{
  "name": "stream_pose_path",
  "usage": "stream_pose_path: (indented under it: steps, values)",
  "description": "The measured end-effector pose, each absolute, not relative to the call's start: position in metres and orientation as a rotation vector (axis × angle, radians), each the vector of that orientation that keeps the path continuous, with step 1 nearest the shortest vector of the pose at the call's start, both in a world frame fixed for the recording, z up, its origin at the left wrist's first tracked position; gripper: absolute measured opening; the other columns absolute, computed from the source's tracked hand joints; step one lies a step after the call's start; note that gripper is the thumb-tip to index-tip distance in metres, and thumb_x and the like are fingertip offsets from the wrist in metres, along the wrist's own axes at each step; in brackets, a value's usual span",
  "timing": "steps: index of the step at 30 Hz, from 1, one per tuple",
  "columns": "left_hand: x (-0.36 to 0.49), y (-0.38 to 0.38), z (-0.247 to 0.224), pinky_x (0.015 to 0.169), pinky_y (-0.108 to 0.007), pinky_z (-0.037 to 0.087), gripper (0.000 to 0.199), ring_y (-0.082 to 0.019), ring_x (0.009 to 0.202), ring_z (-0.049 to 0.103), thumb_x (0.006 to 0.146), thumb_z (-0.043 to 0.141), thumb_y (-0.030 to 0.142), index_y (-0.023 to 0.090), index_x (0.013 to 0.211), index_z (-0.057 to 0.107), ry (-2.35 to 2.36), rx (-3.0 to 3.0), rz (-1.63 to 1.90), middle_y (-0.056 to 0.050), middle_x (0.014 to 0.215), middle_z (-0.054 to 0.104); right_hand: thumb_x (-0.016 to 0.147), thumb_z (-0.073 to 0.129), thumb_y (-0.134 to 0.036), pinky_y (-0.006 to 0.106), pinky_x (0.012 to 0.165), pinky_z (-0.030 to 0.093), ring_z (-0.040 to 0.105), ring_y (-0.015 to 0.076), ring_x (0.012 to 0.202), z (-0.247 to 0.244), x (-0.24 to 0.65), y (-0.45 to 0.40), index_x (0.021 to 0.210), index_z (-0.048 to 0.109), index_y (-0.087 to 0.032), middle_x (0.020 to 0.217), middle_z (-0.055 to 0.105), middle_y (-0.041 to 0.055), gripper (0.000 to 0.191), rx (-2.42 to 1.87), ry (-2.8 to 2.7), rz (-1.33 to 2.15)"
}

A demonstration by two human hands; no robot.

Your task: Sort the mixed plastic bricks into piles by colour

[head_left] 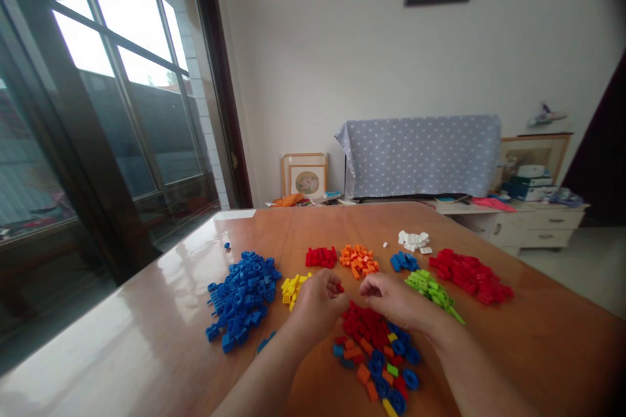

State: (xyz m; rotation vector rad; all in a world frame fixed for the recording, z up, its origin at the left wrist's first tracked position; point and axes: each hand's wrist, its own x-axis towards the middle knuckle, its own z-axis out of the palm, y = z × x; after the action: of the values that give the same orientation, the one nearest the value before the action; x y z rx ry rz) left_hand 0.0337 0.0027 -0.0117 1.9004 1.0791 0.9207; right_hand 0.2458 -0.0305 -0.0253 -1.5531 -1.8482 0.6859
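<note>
My left hand (320,303) is closed, with a small red toy brick (340,288) showing between thumb and fingers. Just to its right, my right hand (388,296) has its fingers curled together; whatever is in them, if anything, is hidden. The hands are apart, above a mixed pile (376,365) of red, blue, orange, yellow and green bricks and round blue pieces. Red bricks (364,326) crowd the far end of that pile, under the hands. Yellow bricks (292,288) lie left of my left hand, partly covered by it. Lime-green bricks (430,288) lie beyond my right forearm.
A large heap of blue bricks (244,300) sits on the left of the wooden table (161,339). Farther back are red (321,257), orange (359,260), blue (404,261) and white bricks (413,241). Another red heap (470,275) lies at the right.
</note>
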Motion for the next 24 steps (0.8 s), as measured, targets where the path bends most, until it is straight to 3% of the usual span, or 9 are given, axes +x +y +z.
stream_pose_path:
  steps: [9,24]
  values:
    - [0.037,0.004,-0.032,0.055,-0.022,0.03,0.025,-0.013,0.064,0.052,0.066,0.059,0.012,0.017,0.09,0.063,1.125,2.046,0.801,0.0,0.073,0.061,0.066,0.06,-0.011,0.023,0.062,0.036,0.057,0.0161,0.078,-0.018,0.261,-0.042,0.093,0.069,-0.021,0.088,0.065,0.0009,0.03,-1.696,-2.074,0.656]
    - [0.034,-0.007,-0.022,0.059,-0.024,0.032,0.029,-0.015,0.074,0.055,0.067,0.06,0.014,0.018,0.096,0.065,1.102,2.209,0.66,-0.002,0.084,0.064,0.065,0.059,-0.009,0.022,0.06,0.036,0.057,0.0149,0.076,-0.03,0.262,-0.036,0.087,0.064,-0.02,0.084,0.065,-0.0006,0.025,-1.699,-2.014,0.727]
